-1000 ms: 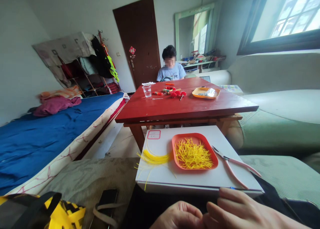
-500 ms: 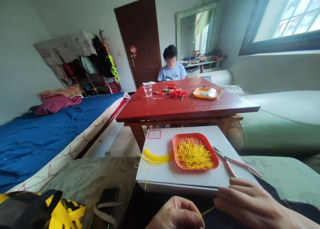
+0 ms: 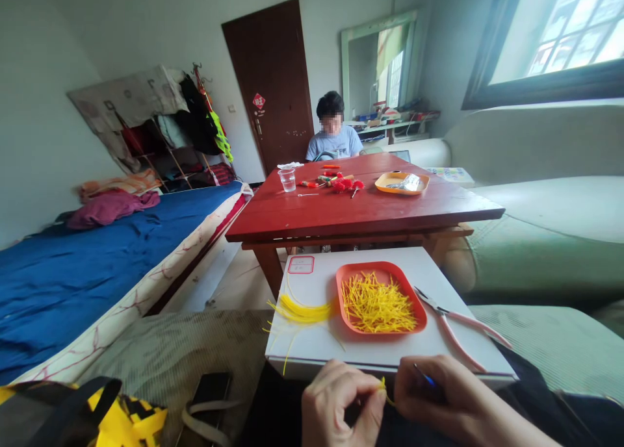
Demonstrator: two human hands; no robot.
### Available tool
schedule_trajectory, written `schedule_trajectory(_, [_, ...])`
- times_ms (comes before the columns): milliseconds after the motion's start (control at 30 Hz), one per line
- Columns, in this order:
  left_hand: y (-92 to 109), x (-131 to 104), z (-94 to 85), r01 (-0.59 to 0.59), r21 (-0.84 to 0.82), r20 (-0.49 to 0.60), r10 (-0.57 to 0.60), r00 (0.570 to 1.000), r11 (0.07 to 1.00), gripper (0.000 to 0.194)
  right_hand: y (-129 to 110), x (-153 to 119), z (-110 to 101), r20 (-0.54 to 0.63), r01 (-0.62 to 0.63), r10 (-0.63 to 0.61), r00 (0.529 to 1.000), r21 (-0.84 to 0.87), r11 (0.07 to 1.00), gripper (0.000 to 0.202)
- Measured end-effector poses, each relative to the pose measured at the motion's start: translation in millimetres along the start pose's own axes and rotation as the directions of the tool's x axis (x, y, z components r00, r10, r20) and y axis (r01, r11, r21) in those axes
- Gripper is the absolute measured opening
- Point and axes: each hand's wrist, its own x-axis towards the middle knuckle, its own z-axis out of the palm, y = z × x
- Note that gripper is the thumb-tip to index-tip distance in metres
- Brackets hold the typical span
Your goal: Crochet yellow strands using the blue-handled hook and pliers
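Note:
In front of the box, my left hand (image 3: 344,398) is closed in a pinch on a thin yellow strand (image 3: 389,400), which bends up in a small curl by the thumb. The strand runs across to my right hand (image 3: 441,395), whose fingers are curled shut at its other end. A slim blue tool (image 3: 429,380) with a thin dark tip shows inside the right hand; its kind is unclear. Just beyond, an orange-red tray (image 3: 340,304) on the white box (image 3: 312,343) holds many short yellow pieces (image 3: 377,302). Left of it lies a bundle of long yellow strands (image 3: 305,310).
Pink-handled pliers (image 3: 451,317) lie on the box, right of the tray. Beyond stands a red table (image 3: 292,216) with a plastic cup (image 3: 287,179), red items (image 3: 344,184) and a yellow tray (image 3: 380,186). A person (image 3: 333,135) sits behind it. A phone (image 3: 209,392) lies at left.
My right hand has gone from flat, stretched fingers to a closed grip, with the blue tool now showing in it. My left hand has risen slightly, and the strand now shows a curl.

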Motion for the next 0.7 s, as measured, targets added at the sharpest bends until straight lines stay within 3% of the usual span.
schedule_trajectory(67, [-1, 3, -1.5, -0.196, 0.072, 0.029, 0.194, 0.981, 0.978, 0.012, 2, 4, 1, 0.055, -0.048, 0.037, 0.998, 0.224, 0.973, 0.031])
schedule_trajectory(167, [-2, 10, -5.6, -0.365, 0.096, 0.05, 0.361, 0.931, 0.926, 0.019, 4, 7, 1, 0.105, -0.129, 0.095, 0.99, 0.393, 0.91, 0.038])
schedule_trajectory(267, [-3, 16, -8.9, -0.471, 0.131, 0.039, 0.47, 0.882, 0.872, 0.025, 3, 6, 1, 0.133, -0.215, 0.174, 0.976, 0.447, 0.868, 0.034])
schedule_trajectory(400, [-3, 19, -11.0, -0.588, 0.297, 0.076, 0.595, 0.8, 0.752, 0.02, 1, 3, 2, 0.174, -0.315, 0.263, 0.949, 0.501, 0.806, 0.021])
schedule_trajectory(567, [-2, 23, -13.4, -0.686, 0.356, 0.19, 0.669, 0.718, 0.635, 0.024, -1, 4, 5, 0.215, -0.377, 0.313, 0.925, 0.416, 0.828, 0.017])
schedule_trajectory(633, [-2, 23, -14.8, -0.693, 0.326, 0.206, 0.667, 0.716, 0.643, 0.027, -1, 2, 5, 0.173, -0.334, 0.288, 0.942, 0.395, 0.855, 0.019])
schedule_trajectory(667, [-3, 22, -15.7, -0.669, 0.283, 0.2, 0.64, 0.742, 0.688, 0.027, 0, 0, 6, 0.104, -0.274, 0.253, 0.962, 0.376, 0.885, 0.019])
schedule_trajectory(700, [-4, 20, -16.6, -0.596, 0.219, 0.195, 0.564, 0.803, 0.772, 0.026, 1, -2, 6, 0.017, -0.188, 0.193, 0.981, 0.336, 0.923, 0.018])
